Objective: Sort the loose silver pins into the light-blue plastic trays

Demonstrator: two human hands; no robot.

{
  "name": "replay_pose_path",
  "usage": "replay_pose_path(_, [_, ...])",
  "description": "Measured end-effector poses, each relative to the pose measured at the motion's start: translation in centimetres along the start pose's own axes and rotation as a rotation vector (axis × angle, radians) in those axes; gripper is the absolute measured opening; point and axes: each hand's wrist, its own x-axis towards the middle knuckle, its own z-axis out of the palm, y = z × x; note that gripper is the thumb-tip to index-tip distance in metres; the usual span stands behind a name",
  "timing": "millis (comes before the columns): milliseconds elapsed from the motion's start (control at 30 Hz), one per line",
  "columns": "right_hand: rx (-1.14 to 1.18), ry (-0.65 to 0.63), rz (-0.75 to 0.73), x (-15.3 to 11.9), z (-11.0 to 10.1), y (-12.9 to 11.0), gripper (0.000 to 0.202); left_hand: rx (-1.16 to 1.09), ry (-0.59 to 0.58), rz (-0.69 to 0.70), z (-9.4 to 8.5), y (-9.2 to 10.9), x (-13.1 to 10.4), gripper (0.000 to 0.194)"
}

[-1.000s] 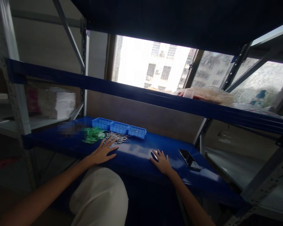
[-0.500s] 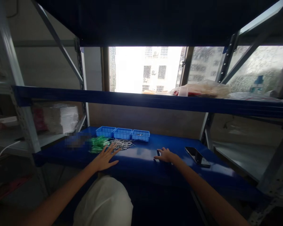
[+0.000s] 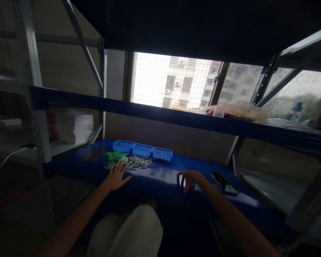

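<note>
Right hand [image 3: 189,177], since half a second ago: its fingers have bent more and now point down toward the counter [image 3: 156,176]; the whole view has also tilted slightly.
Metal sticks [image 3: 141,162]: a loose pile on the counter, ahead of the left hand [image 3: 117,177] and a little to its right; from the right hand they lie ahead and to the left.
Direction of the sticks: the pile is spread wider from side to side than in depth; single pieces cross in many directions.
Nearer hand: the left, its fingertips just beside the near left edge of the pile.
Green plastic [image 3: 113,157]: crumpled, beside the pile on its left; the left fingertips overlap it in view, but I cannot tell if they touch.
Left hand: flat, fingers spread, grasping nothing that I can see.
Right hand: loosely arched, thumb apart from fingers, no object visible in it.
Blue bins: three in one row behind the pile and plastic; the right bin [image 3: 162,157] holds some small pieces, too small to name. For the left bin [image 3: 121,148] and middle bin [image 3: 141,152], I cannot tell the contents.
Phone [image 3: 223,184]: on the counter, right of the right hand.
</note>
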Motion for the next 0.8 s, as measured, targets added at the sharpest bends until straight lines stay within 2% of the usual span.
replay_pose_path(33, [-0.004, -0.038, -0.038, -0.4, -0.1, -0.6, 0.088, -0.006, -0.009, -0.027, 0.0, 0.4, 0.0, 0.066])
replay_pose_path(133, [0.003, -0.035, -0.137, -1.4, -1.3, -2.9, 0.067, 0.004, 0.012, -0.071, -0.2, 1.5, 0.2, 0.066])
replay_pose_path(267, [-0.002, -0.111, -0.135, -2.6, -3.1, -5.8, 0.064, -0.02, -0.024, -0.164, -0.6, 2.6, 0.2, 0.07])
replay_pose_path(333, [0.087, -0.307, -0.09, -3.4, -3.4, -6.6, 0.063, -0.068, -0.082, -0.19, -0.9, 2.8, 0.1, 0.076])
replay_pose_path(400, [0.175, -0.508, -0.052, -4.0, -3.2, -6.8, 0.063, -0.096, -0.105, -0.146, -1.1, 2.8, -0.1, 0.079])
replay_pose_path(467, [0.222, -0.589, -0.051, -4.1, -2.8, -6.6, 0.063, -0.099, -0.095, -0.074, -1.2, 2.5, -0.3, 0.076])
replay_pose_path(533, [0.23, -0.538, -0.094, -3.7, -2.2, -6.0, 0.059, -0.099, -0.102, 0.024, -1.3, 1.9, -0.4, 0.071])
replay_pose_path(633, [0.263, -0.364, -0.206, -1.9, -0.4, -4.5, 0.048, -0.114, -0.131, 0.17, -1.5, 1.3, -0.7, 0.065])
replay_pose_path(667, [0.291, -0.228, -0.295, -1.2, 0.5, -4.1, 0.044, -0.121, -0.134, 0.201, -1.6, 1.3, -0.8, 0.065])
replay_pose_path(700, [0.312, -0.158, -0.314, -0.4, 1.6, -3.7, 0.041, -0.13, -0.143, 0.227, -1.9, 1.3, -1.1, 0.064])
replay_pose_path(733, [0.331, -0.094, -0.317, 0.5, 2.9, -3.6, 0.041, -0.137, -0.155, 0.239, -2.2, 1.5, -1.5, 0.061])
replay_pose_path(800, [0.383, 0.151, -0.289, 2.5, 5.4, -3.9, 0.04, -0.158, -0.164, 0.244, -3.1, 2.0, -2.5, 0.056])
